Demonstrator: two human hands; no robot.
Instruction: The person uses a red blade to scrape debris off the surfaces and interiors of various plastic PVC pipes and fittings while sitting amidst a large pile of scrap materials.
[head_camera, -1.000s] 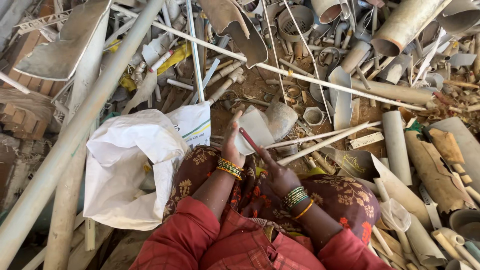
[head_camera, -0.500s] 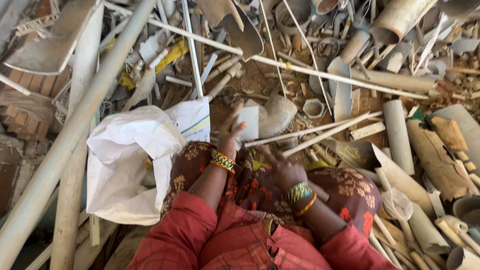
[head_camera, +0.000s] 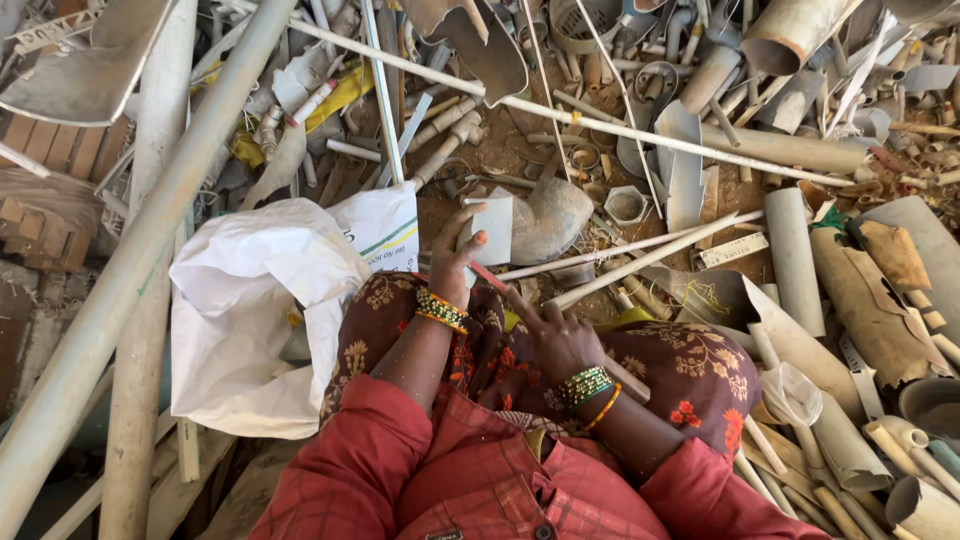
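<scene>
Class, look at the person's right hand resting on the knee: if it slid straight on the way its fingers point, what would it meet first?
Probably the thin red stick just beyond the right hand, though depth is hard to judge.

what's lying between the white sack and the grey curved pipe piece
In the head view, the left hand lies between the white sack and the grey curved pipe piece, gripping a flat grey plastic piece.

Flat grey plastic piece (head_camera: 492, 228), upright, above lap.
</scene>
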